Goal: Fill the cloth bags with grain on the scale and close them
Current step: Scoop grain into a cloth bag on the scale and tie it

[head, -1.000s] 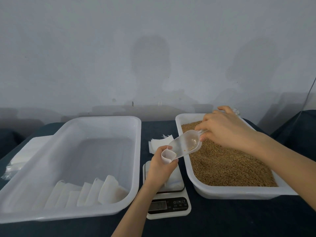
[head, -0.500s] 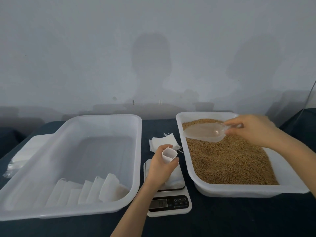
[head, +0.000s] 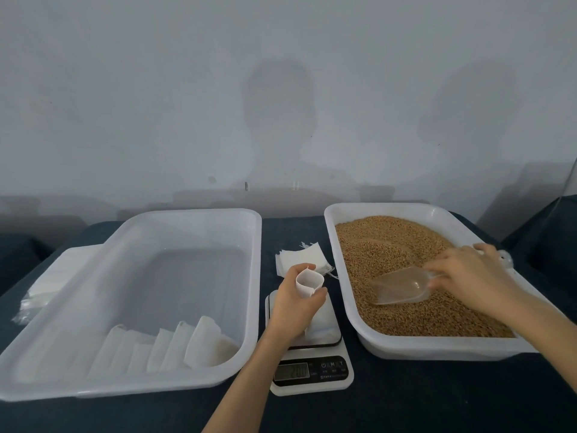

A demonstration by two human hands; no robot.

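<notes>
My left hand (head: 295, 304) grips a small white cloth bag (head: 308, 283) upright with its mouth held open, above the white digital scale (head: 312, 368) at centre front. My right hand (head: 468, 273) holds the handle of a clear plastic scoop (head: 401, 289), whose bowl lies low in the brown grain (head: 393, 251) inside the white tray on the right (head: 402, 350). The scoop's mouth points left, toward the bag.
A large white tub (head: 246, 276) on the left holds several filled cloth bags (head: 175, 345) along its near wall. A stack of empty bags (head: 301, 256) lies behind the scale. More white material in plastic (head: 43, 289) lies at far left on the dark tabletop.
My right hand carried the scoop away from the bag's mouth, over the tray, and lowered it into the grain. My left hand kept hold of the open bag above the scale.
</notes>
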